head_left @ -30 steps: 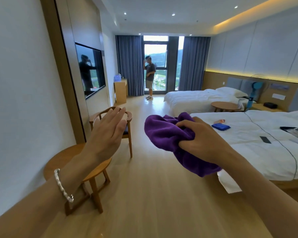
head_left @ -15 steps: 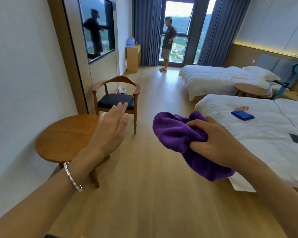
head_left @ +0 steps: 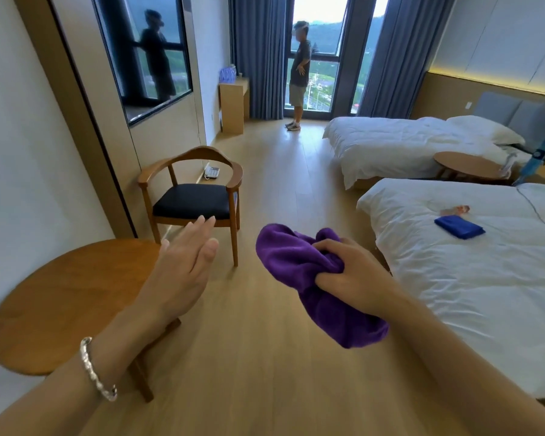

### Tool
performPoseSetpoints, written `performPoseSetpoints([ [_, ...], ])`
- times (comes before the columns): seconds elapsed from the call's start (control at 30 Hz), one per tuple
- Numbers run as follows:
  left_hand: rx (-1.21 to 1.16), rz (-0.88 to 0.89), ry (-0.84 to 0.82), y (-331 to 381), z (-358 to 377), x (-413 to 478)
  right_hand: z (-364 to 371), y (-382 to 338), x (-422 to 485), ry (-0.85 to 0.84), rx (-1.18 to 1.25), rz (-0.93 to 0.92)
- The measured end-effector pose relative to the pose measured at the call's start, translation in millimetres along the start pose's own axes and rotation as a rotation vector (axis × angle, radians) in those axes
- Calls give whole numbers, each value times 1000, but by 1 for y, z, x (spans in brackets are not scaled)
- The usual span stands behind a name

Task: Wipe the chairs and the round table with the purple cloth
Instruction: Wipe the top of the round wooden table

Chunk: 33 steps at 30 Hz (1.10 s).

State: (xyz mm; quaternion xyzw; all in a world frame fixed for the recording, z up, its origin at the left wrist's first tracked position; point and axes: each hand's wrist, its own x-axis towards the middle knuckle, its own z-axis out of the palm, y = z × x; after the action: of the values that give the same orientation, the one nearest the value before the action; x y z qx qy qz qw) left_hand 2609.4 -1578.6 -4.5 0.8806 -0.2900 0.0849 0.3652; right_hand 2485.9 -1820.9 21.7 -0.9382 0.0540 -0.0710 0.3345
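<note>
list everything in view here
purple cloth: 1, purple, bunched in right hand
round table: 1, wooden, near left
armchair: 1, wood, black seat, beyond round table
telephone: 1, white, floor behind armchair
near bed: 1, white, right
far bed: 1, white, by window
blue cloth: 1, blue, on near bed
second round table: 1, wooden, between beds
person: 1, dark top, at window
left hand: 1, open, in front of round table
right hand: 1, gripping purple cloth

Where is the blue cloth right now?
In the head view, the folded dark blue cloth lies on the right side, on top of the nearer white bed, just this side of a small pinkish object.
</note>
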Motion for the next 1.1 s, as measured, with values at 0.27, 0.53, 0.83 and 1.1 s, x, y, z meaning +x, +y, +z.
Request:
performPoseSetpoints([
  [0.27,26,-153,63,-42,45,126,-36,98,175,-142,-32,21],
  [0.53,182,-474,202,-122,-4,180,29,23,396,-358,-114,-333],
  [0.83,166,-751,413,-305,-79,208,193,-115,561,-600,-139,-587],
  [1.1,120,-936,417,-419,-128,260,295,-215,677,-751,-202,-645],
])
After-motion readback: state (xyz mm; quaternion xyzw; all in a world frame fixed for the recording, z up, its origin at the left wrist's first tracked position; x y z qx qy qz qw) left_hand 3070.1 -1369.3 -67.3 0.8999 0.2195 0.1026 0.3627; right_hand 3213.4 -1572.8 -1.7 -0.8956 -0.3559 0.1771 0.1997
